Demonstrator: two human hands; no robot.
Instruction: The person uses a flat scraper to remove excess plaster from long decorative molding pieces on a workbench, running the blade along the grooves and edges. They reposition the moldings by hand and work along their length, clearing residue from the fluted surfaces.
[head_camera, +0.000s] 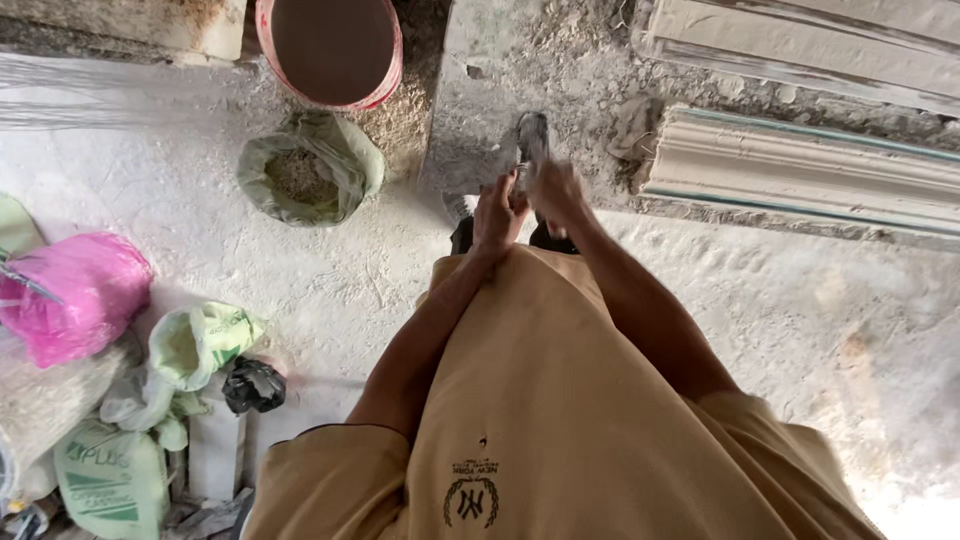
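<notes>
Hands, left (497, 215) and right (556, 192), together around grey trowel (531, 137) above dusty floor (800, 300)

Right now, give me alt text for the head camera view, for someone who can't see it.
Seen from above, a person in a tan shirt holds a small grey tool with the left hand and right hand together over a dusty white floor. An open sack, a red bucket and white mouldings lie around.

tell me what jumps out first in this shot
Both hands meet at centre: the left hand and right hand close together on a grey tool, blurred. A bright pink bag stands out at far left. A red bucket sits at top, with an open green sack just below it on the dusty floor.
</notes>
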